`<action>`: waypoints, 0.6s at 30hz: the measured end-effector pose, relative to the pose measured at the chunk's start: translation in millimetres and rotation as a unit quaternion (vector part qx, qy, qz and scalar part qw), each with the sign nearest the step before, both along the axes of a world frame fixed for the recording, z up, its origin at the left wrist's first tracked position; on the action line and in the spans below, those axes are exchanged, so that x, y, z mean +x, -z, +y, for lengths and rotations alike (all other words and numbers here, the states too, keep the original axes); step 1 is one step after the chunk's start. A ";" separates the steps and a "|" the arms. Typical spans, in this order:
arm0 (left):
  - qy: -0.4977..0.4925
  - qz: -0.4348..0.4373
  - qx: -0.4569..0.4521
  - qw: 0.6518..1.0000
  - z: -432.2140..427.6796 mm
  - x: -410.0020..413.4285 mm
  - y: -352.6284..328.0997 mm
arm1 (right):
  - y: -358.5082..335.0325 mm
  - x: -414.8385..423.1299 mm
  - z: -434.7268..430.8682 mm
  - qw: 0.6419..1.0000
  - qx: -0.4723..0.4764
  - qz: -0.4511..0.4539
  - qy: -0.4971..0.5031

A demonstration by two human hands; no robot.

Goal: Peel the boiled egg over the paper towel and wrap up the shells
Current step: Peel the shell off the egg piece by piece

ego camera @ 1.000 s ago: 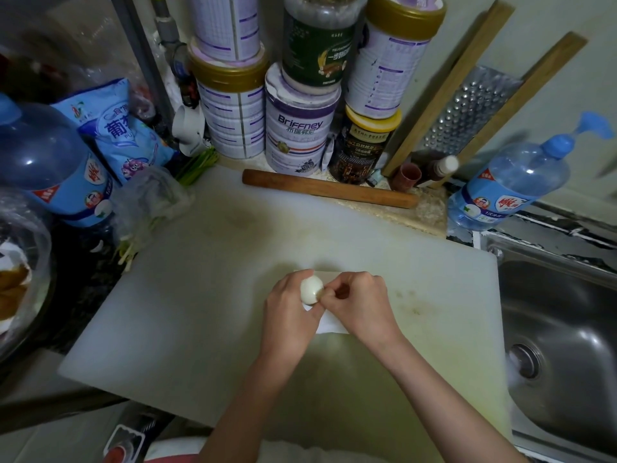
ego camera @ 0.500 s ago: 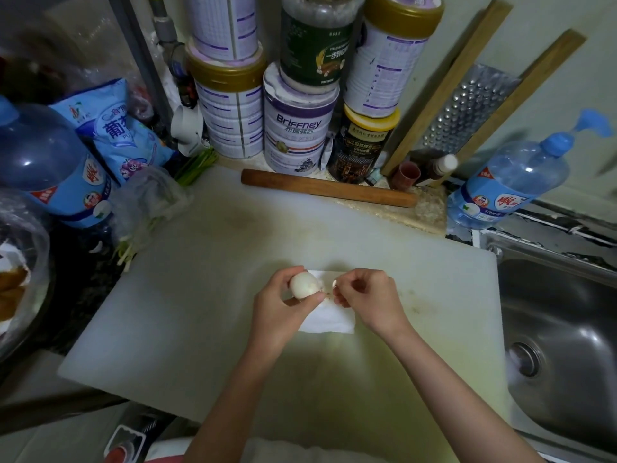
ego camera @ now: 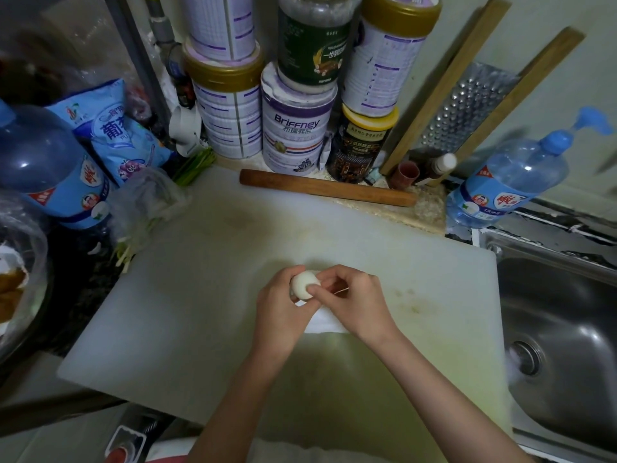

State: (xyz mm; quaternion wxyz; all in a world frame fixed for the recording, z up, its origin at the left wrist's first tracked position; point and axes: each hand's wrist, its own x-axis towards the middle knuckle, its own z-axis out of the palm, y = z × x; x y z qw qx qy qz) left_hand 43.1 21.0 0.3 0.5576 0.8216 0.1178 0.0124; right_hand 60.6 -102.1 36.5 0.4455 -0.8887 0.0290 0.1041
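Note:
A pale boiled egg (ego camera: 304, 284) is gripped in my left hand (ego camera: 282, 307) just above the white cutting board (ego camera: 200, 295). My right hand (ego camera: 355, 300) meets it from the right, thumb pressed on the egg's surface, fingers curled. Under both hands lies a white paper towel (ego camera: 325, 324), mostly hidden; only its near edge shows. Any shell pieces on the towel are covered by the hands.
A wooden rolling pin (ego camera: 329, 188) lies at the board's far edge, with stacked tins and jars (ego camera: 293, 128) behind. Blue bottles stand left (ego camera: 43, 168) and right (ego camera: 510, 182). A steel sink (ego camera: 561, 329) is on the right, a bagged bowl (ego camera: 16, 279) on the left.
My right hand, half a second ago a little apart from the egg, has come back against it with the thumb on the shell. The left hand kept hold of the egg.

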 end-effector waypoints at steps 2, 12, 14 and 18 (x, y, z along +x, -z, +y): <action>0.001 -0.002 0.004 1.000 -0.2 0.3 -0.6 | -0.8 0.0 -0.2 1.000 0.023 0.004 0.017; -0.012 -0.003 -0.001 1.000 -3.0 -0.4 -1.3 | 1.1 -3.0 -1.2 0.998 0.006 -0.059 0.018; -0.008 -0.008 0.005 1.000 -3.6 -0.4 -0.4 | 1.2 -3.3 -1.9 0.996 -0.026 -0.084 -0.003; -0.009 -0.011 0.006 1.000 -3.6 -0.4 1.6 | 1.4 -0.8 -4.1 0.992 -0.065 -0.098 -0.041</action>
